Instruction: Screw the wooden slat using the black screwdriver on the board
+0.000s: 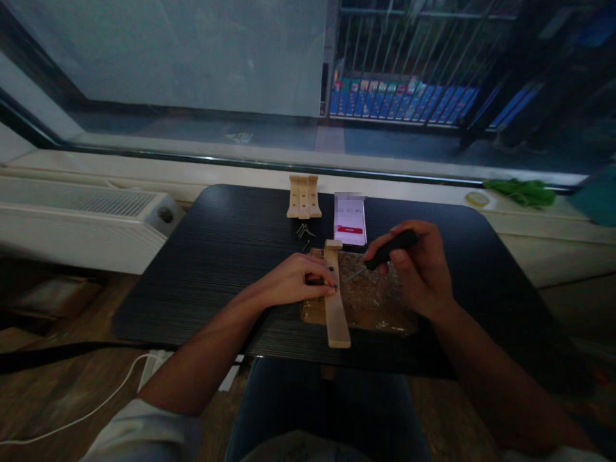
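Observation:
My right hand (423, 263) is wrapped round the black handle of a screwdriver (392, 250). Its metal shaft slants down to the left, the tip a little short of my left fingertips. My left hand (301, 279) is closed in a pinch at a hole in a pale wooden bracket (338, 321), on what looks like a small screw (335, 287), mostly covered by the fingers. The bracket has a raised far end and lies lengthwise across a brown block wrapped in clear plastic (375, 301). Another hole shows farther up the bracket.
Several loose screws (303, 231) lie on the black table (231, 256) beyond my left hand. Similar wooden brackets (303, 196) stand side by side at the back edge, left of a phone (350, 219) with a lit screen. A radiator (96, 215) is at the left, below the window.

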Available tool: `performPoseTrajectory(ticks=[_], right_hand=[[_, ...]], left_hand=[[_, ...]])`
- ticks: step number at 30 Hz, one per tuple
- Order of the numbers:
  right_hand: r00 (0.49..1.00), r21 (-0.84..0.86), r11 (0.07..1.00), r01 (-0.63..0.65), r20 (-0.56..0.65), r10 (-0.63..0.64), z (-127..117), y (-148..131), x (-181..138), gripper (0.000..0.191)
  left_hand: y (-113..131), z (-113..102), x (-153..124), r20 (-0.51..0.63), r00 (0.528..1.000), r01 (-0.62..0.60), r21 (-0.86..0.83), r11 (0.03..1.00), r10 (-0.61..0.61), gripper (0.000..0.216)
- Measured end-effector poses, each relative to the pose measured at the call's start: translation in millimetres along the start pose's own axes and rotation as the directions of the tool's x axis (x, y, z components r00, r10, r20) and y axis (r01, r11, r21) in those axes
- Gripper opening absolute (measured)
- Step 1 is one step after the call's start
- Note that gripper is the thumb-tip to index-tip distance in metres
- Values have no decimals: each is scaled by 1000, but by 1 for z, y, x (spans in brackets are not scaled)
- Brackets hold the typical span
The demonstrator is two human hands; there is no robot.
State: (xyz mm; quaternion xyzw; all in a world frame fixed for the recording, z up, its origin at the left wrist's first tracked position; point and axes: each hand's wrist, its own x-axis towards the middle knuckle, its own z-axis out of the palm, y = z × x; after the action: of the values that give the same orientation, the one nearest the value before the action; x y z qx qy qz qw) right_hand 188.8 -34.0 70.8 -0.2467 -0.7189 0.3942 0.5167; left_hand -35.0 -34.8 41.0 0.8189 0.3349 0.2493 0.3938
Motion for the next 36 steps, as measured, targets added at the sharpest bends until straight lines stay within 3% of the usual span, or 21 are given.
performPoseTrajectory(ticks=[8,25,36], right_hand=[[983,-96,990,106,161,-90,10,-2,7,18],[932,-151,966,212,329,-153,6,-7,13,28],[838,-141,941,309,508,-199,3,-14,29,28]], left_hand=[[0,0,0,0,1000,-6,-11,1000,6,9],[-1,1,0,-10,999,-35,9,999,35,11],[-1,1,0,-5,1000,-14,-32,999,14,6]])
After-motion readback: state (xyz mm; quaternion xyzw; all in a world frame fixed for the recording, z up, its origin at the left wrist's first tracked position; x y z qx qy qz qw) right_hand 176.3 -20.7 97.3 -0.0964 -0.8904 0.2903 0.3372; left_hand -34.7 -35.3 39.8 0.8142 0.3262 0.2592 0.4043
